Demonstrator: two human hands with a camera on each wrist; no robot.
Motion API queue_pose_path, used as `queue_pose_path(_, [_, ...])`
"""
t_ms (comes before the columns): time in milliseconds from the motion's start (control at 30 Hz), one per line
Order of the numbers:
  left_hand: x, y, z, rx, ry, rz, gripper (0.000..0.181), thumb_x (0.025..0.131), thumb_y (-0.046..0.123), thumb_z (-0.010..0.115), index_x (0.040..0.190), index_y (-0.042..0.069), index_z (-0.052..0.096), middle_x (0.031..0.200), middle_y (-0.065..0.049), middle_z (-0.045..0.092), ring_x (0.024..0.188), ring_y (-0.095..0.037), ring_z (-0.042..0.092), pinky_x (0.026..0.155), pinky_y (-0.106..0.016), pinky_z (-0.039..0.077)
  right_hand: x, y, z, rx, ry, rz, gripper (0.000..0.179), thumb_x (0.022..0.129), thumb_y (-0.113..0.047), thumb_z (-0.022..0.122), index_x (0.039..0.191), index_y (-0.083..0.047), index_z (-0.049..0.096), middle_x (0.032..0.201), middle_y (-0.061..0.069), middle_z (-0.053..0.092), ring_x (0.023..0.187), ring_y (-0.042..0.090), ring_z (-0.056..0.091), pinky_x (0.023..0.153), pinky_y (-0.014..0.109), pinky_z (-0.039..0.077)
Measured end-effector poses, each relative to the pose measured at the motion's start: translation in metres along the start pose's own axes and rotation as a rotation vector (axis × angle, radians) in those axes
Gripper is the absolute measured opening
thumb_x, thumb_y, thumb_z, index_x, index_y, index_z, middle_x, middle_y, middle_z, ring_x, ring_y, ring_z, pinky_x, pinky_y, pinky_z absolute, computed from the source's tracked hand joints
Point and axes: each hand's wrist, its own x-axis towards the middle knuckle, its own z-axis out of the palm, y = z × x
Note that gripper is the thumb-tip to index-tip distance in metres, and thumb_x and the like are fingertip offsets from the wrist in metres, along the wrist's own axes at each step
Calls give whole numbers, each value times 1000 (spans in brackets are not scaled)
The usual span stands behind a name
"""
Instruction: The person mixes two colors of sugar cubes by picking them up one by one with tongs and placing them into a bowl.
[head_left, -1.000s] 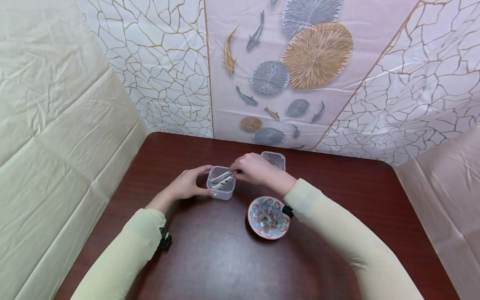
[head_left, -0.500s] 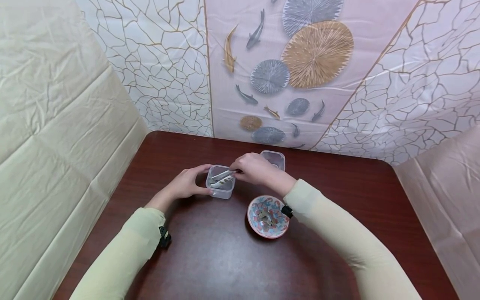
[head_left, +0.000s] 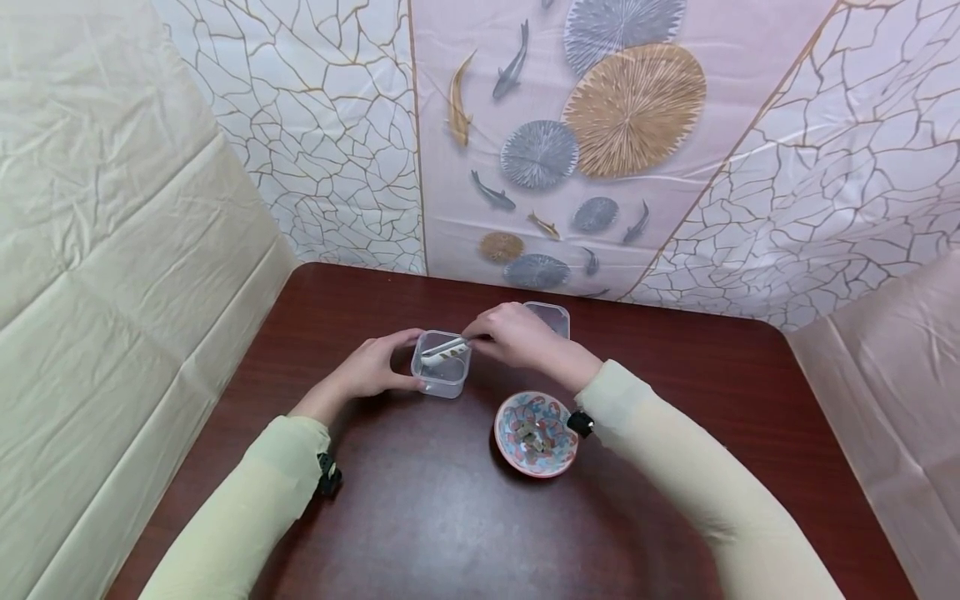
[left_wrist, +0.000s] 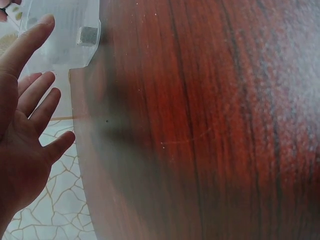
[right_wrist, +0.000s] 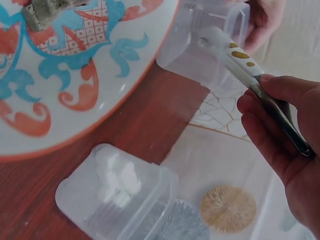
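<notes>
In the head view my left hand (head_left: 370, 367) holds a clear plastic container (head_left: 446, 388), thumb on its near side and fingers on its far side. My right hand (head_left: 513, 335) grips the handle end of small tongs (head_left: 447, 350), whose tips reach down inside this container. In the right wrist view the tongs (right_wrist: 245, 67) have white arms with gold spots and a dark, shiny handle. A small grey-green square piece (left_wrist: 88, 35) shows at the container's corner in the left wrist view. Whether the tips hold anything is too blurred to tell.
A patterned bowl (head_left: 504, 454) with several grey-green pieces stands beneath the right wrist. Behind the right hand is a second clear container (head_left: 553, 317), with something whitish in it in the right wrist view. All stand on a dark red-brown table (head_left: 420, 508) against draped cloth.
The two arms of the tongs have come closer together, and their tips have shifted toward the container's far side. My right hand has moved slightly to the right; the left hand stays put.
</notes>
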Motion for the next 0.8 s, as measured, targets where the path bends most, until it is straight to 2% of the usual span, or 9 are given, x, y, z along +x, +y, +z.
queue_pose_path(233, [1,0,1,1,0,-9,84,82,31,95,153,12,56,146,-11,67,141,-27,58,119,-53,42,-16,1,-18,52,52,3,14,97,-9,77,109,-8,84,104,5,82,89,18,77,79,43,60])
queue_pose_path(467, [1,-1,2,3,1,-15,85,82,32,95,154,12,55,146,-11,67,141,-27,58,119,-53,42,-25,4,-23,44,37,32,15,98,-11,77,111,-10,84,106,4,82,87,19,76,73,41,58])
queue_pose_path(700, [1,-1,1,-1,1,-15,85,81,31,96,153,11,56,146,-12,67,141,-27,58,119,-52,41,-34,4,-33,83,70,18,15,98,-10,78,111,-9,84,106,4,82,93,18,77,81,45,59])
queue_pose_path(800, [1,0,1,-5,1,-14,85,81,31,96,153,11,56,146,-12,67,141,-28,58,120,-53,41,-42,4,-39,80,96,10,14,97,-11,79,110,-10,84,103,2,82,91,17,77,79,44,59])
